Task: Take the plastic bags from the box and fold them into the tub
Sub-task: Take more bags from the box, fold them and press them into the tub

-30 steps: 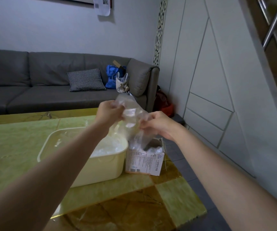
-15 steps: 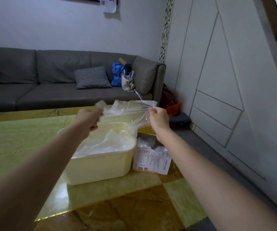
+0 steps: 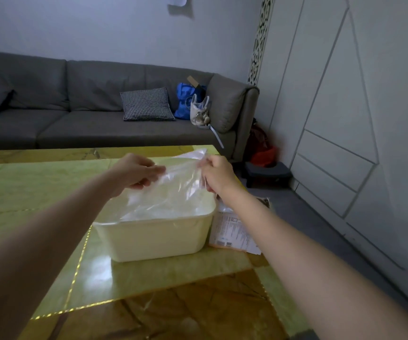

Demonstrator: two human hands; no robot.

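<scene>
Left arm: your forearm reaches forward from the lower left, over the table (image 3: 38, 190).
Left hand (image 3: 138, 171): knuckles up, fingers curled, pinching the bag's left edge.
Bag (image 3: 176, 182): clear plastic, stretched between your hands above the tub, its lower part draping inside.
Tub (image 3: 158, 238): cream, on the table, more clear plastic in it.
Right hand (image 3: 219, 174): fingers curled, pinching the bag's right edge.
Right arm: your forearm extends from the lower right.
Box (image 3: 235, 233): just right of the tub, partly hidden by your right forearm.

A grey sofa (image 3: 95, 114) holds a checked cushion (image 3: 147, 104) and what looks like a blue bag (image 3: 184, 99).
</scene>
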